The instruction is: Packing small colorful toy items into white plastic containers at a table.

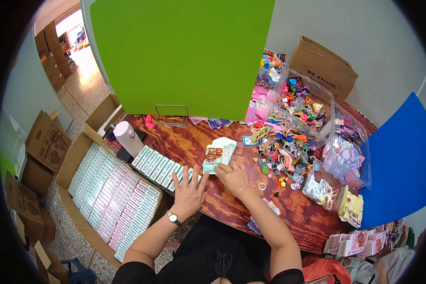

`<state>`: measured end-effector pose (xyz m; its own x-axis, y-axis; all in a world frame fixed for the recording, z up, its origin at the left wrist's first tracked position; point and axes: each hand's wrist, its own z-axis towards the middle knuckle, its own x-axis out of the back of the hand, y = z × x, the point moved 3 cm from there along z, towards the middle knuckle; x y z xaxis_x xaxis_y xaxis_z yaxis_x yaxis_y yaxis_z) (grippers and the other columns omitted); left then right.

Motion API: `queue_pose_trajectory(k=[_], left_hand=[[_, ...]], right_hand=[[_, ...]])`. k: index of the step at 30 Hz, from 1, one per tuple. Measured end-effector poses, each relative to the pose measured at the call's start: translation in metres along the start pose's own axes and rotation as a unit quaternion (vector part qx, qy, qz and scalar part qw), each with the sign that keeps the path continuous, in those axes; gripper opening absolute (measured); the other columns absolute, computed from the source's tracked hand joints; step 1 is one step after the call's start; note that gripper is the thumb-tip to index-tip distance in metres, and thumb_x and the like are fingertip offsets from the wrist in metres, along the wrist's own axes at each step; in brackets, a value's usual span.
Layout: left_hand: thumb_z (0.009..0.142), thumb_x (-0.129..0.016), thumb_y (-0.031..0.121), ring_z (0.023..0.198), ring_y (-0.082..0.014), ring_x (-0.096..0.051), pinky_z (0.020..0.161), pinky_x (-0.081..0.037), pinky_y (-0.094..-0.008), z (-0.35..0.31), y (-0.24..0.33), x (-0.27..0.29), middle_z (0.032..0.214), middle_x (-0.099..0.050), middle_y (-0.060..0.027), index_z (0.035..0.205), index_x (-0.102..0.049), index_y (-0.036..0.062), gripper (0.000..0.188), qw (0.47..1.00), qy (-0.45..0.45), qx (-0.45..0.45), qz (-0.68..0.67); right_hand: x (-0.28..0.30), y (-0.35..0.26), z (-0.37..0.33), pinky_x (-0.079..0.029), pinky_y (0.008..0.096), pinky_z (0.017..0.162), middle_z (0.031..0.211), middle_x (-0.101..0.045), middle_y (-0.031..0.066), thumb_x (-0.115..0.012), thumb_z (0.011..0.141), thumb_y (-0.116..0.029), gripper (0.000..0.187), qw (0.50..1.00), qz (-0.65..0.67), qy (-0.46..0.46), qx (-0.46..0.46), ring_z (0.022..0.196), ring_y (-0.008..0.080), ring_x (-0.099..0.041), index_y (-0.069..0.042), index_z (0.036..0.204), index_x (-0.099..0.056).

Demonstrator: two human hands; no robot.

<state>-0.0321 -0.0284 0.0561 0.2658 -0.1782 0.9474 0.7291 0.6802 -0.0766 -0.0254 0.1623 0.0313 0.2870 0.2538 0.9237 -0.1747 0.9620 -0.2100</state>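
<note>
My left hand, with a watch on its wrist, lies with fingers spread over the near end of a row of small white-and-green boxes at the table's left edge. Just right of it is a fanned stack of flat mint-green printed cartons. My right hand has its fingers curled and pressed together at the stack's lower right edge, gripping a carton there. The fingertips are partly hidden.
An open cardboard box packed with small boxes stands at the left. A pink cylinder stands behind the row. Colourful trinkets and clear plastic bins cover the table's right. A green panel rises behind; a blue sheet leans at right.
</note>
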Motion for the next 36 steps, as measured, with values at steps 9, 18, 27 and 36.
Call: queue_pose_trajectory(k=[9,18,27,36], left_hand=[[0.091,-0.069,0.038,0.135,-0.0432,-0.044,0.113,-0.032,-0.056,0.01,-0.005,0.028,0.145,-0.047,-0.0261,0.153,-0.035,-0.0011,0.081,0.989,0.093,0.024,-0.112],[0.07,-0.088,0.05,0.119,-0.0334,-0.061,0.099,-0.05,-0.0401,0.042,0.055,0.001,0.132,-0.056,-0.0305,0.151,-0.019,-0.0135,0.124,0.761,-0.002,0.14,-0.633],[0.072,-0.09,0.03,0.104,-0.0343,-0.07,0.086,-0.057,-0.0428,0.032,0.076,0.011,0.12,-0.065,-0.0222,0.143,-0.038,0.0011,0.093,0.825,0.059,0.148,-0.542],[0.071,-0.085,0.012,0.102,-0.0356,-0.069,0.078,-0.059,-0.0413,0.021,0.086,0.012,0.12,-0.064,-0.0176,0.134,-0.048,0.0083,0.074,0.845,0.154,-0.014,-0.512]], right_hand=[[0.076,-0.013,-0.055,-0.058,0.0358,0.079,0.12,-0.068,0.0137,-0.071,0.085,-0.006,0.03,0.971,0.048,0.223,0.07,0.091,0.0281,-0.071,-0.004,0.115,-0.07],[0.081,-0.045,-0.123,-0.055,0.036,0.096,0.127,-0.065,0.014,-0.064,0.084,-0.012,0.032,0.962,-0.113,0.104,0.228,0.11,0.0257,-0.068,-0.001,0.113,-0.072],[0.112,-0.039,-0.126,-0.06,0.0361,0.081,0.128,-0.062,0.0185,-0.074,0.08,-0.007,0.036,0.964,0.039,0.248,0.091,0.093,0.0269,-0.072,-0.005,0.115,-0.07],[0.12,-0.034,-0.118,-0.058,0.0376,0.074,0.125,-0.062,0.0215,-0.079,0.081,-0.01,0.035,0.967,0.081,0.239,-0.027,0.092,0.029,-0.07,-0.007,0.115,-0.071]])
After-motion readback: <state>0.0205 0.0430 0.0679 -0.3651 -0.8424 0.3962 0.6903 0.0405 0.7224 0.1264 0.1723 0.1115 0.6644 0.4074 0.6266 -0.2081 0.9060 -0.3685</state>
